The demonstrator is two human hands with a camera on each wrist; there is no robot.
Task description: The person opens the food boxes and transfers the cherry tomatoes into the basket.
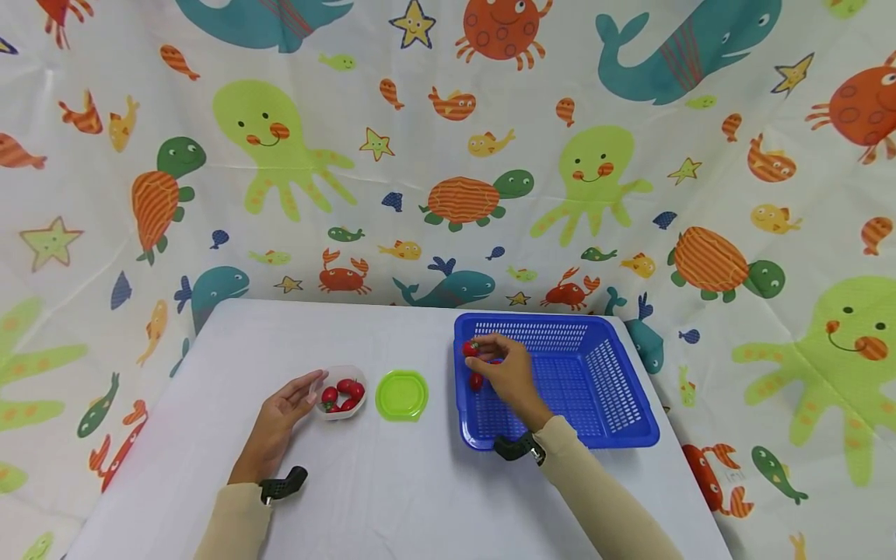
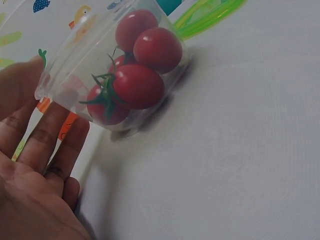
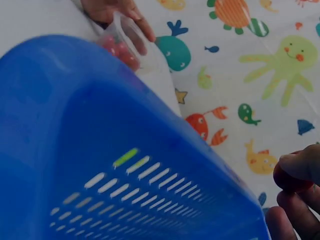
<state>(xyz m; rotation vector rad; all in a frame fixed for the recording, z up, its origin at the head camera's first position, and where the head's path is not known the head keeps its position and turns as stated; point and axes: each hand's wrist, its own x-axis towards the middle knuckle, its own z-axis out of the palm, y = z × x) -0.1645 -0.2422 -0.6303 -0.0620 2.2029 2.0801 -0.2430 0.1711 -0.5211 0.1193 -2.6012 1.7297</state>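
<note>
My left hand (image 1: 276, 420) pinches the rim of a clear plastic container (image 2: 82, 62), thumb on one side and fingers on the other. Inside it lie several red cherry tomatoes (image 2: 139, 86), and a green stem shows on them. My right hand (image 1: 516, 379) holds a cherry tomato (image 1: 470, 349) between thumb and fingertips, above the left part of a blue plastic basket (image 1: 570, 389). Another cherry tomato (image 1: 476, 382) lies in the basket below that hand, which partly covers more red there. In the right wrist view, the held tomato (image 3: 291, 181) is partly behind the thumb.
A bright green lid (image 1: 402, 395) lies on the white tabletop (image 1: 392, 490) between container and basket. The basket's slotted walls rise around its floor, close to the table's right edge. Behind the table hangs a sheet (image 1: 420, 70) printed with sea animals.
</note>
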